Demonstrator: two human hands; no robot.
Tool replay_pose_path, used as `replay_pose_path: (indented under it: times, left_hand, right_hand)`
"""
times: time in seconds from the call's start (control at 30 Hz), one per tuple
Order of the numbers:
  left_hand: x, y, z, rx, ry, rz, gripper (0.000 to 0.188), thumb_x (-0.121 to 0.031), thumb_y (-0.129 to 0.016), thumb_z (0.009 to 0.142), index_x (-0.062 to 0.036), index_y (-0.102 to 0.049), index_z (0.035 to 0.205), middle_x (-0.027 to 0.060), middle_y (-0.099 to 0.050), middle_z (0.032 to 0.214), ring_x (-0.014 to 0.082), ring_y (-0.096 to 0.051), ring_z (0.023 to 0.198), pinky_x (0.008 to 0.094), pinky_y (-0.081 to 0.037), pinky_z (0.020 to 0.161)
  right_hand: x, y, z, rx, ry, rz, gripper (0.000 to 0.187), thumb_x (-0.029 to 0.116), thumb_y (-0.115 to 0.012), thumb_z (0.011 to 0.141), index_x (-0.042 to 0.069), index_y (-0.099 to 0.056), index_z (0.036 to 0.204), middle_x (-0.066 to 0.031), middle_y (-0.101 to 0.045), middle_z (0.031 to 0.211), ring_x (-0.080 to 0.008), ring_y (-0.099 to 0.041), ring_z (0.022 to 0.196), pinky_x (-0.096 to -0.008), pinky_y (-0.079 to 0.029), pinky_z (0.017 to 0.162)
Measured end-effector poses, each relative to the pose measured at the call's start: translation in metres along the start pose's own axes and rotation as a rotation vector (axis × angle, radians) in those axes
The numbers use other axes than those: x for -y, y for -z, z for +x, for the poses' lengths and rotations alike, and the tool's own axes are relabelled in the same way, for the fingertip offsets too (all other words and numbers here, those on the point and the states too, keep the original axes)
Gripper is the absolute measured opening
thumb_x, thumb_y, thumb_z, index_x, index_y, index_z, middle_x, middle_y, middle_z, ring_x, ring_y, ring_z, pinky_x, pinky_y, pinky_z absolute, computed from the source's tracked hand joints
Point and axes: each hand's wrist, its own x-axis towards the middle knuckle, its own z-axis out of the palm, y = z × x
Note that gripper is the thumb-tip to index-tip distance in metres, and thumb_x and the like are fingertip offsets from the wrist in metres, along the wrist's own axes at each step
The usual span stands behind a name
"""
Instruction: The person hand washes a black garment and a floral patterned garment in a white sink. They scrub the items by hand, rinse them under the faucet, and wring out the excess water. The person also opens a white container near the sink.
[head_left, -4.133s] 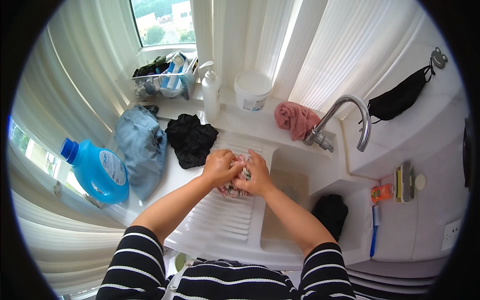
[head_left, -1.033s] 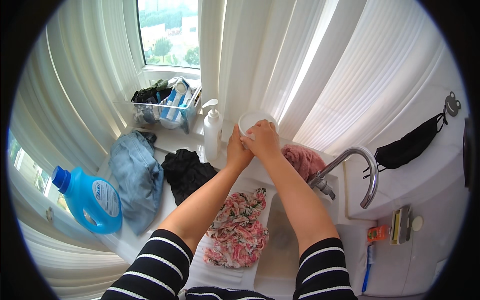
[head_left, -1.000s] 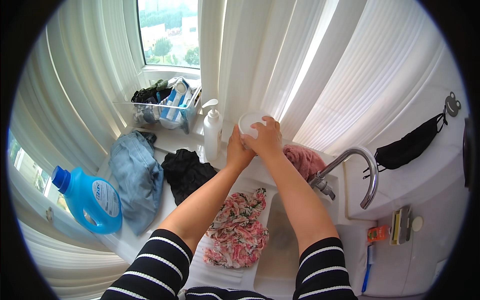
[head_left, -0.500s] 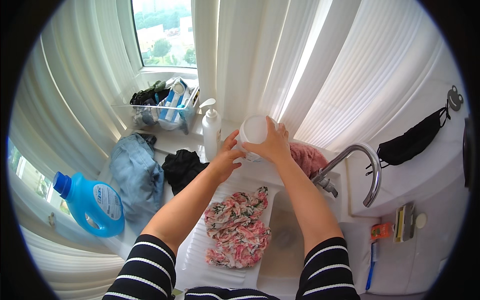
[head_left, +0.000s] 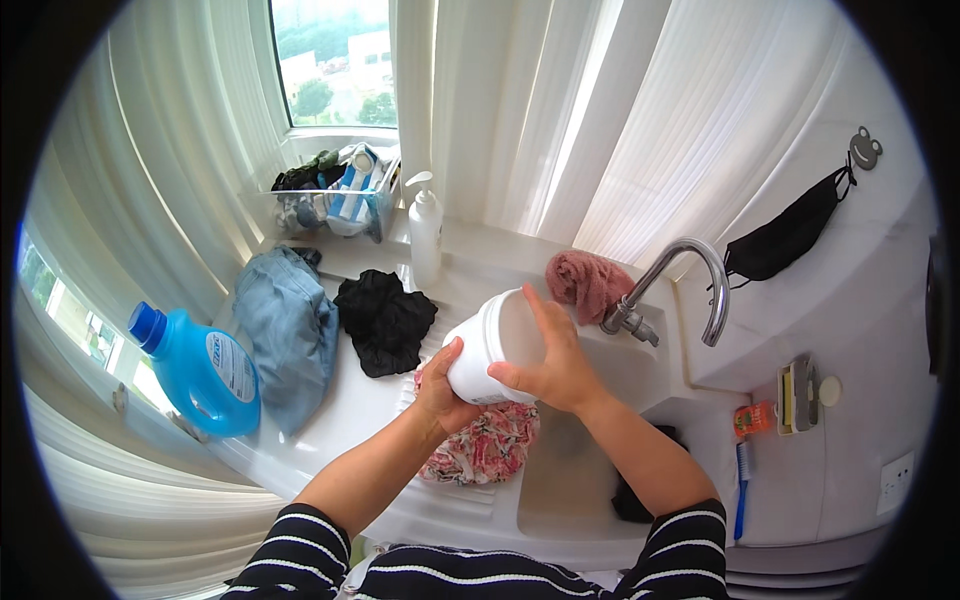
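Note:
A white plastic tub [head_left: 471,355] with a pale lid [head_left: 518,335] is held tilted above the washboard side of the sink, its lid toward the right. My left hand [head_left: 440,392] wraps round the tub's lower left side. Across the lid spread the fingers and thumb of my right hand [head_left: 558,362], gripping its rim. Below the tub lies a crumpled pink floral cloth [head_left: 487,450], partly hidden by the tub and my left hand. A black crumpled garment [head_left: 382,322] rests just left of it.
Left stand a blue detergent bottle [head_left: 205,375] and folded jeans [head_left: 287,335]. Behind are a white pump bottle [head_left: 425,240] and a clear bin [head_left: 350,215]. A pink towel [head_left: 590,285] lies beside the curved faucet [head_left: 715,300]. The sink basin [head_left: 560,490] is at right.
The tub has come nearer to me from the back ledge, tilting over the floral cloth. My left hand has closed on its side; my right hand still grips the lid.

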Motion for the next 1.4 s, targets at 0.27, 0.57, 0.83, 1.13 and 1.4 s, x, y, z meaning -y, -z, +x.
replay_pose_path:
  times: [0.27,0.57,0.83,1.13,1.4]
  left_hand:
    - [0.026,0.013,-0.018,0.191,0.160,-0.032,0.076,-0.049,-0.065,0.077,-0.0146,-0.039,0.139,0.0117,-0.052,0.131,0.0317,-0.051,0.120,0.0500,-0.044,0.099]
    - [0.054,0.018,-0.021,0.240,0.205,-0.078,0.079,-0.047,-0.066,0.076,-0.0129,-0.036,0.141,0.0129,-0.050,0.132,0.0319,-0.051,0.119,0.0481,-0.043,0.101]
    - [0.047,0.028,-0.024,0.022,0.034,0.085,0.082,-0.049,-0.066,0.076,-0.0139,-0.033,0.143,0.0118,-0.047,0.136,0.0317,-0.046,0.124,0.0508,-0.039,0.102]
    - [0.036,0.029,-0.043,0.014,-0.496,0.607,0.110,-0.030,-0.077,0.066,-0.0081,-0.009,0.150,0.0135,-0.037,0.137,0.0275,-0.037,0.127,0.0406,-0.029,0.107]
    - [0.041,0.034,-0.044,0.011,-0.353,0.342,0.100,-0.036,-0.069,0.070,-0.0103,-0.014,0.149,0.0136,-0.037,0.138,0.0272,-0.038,0.127,0.0406,-0.032,0.105]
  right_hand:
    - [0.022,-0.003,-0.057,-0.126,0.129,-0.166,0.107,0.054,-0.076,0.058,0.011,-0.031,0.146,-0.0334,-0.029,0.132,-0.0488,-0.031,0.123,-0.0555,-0.029,0.103]
    - [0.008,0.001,-0.086,-0.115,0.156,-0.182,0.107,0.053,-0.078,0.056,0.016,-0.033,0.146,-0.0308,-0.028,0.133,-0.0481,-0.032,0.122,-0.0543,-0.028,0.104]
    - [-0.026,-0.003,-0.074,0.042,0.010,0.200,0.109,0.057,-0.074,0.070,0.009,-0.017,0.150,-0.0213,-0.026,0.147,-0.0342,-0.025,0.137,-0.0469,-0.025,0.109]
    - [0.003,-0.042,-0.060,0.009,-0.315,0.896,0.105,0.053,-0.064,0.081,0.000,-0.005,0.150,-0.0216,-0.011,0.154,-0.0287,-0.018,0.142,-0.0375,-0.018,0.113]
    - [-0.013,-0.065,-0.079,-0.080,-0.108,0.590,0.099,0.044,-0.068,0.079,0.005,-0.013,0.151,-0.0203,-0.035,0.139,-0.0302,-0.035,0.131,-0.0381,-0.029,0.108]
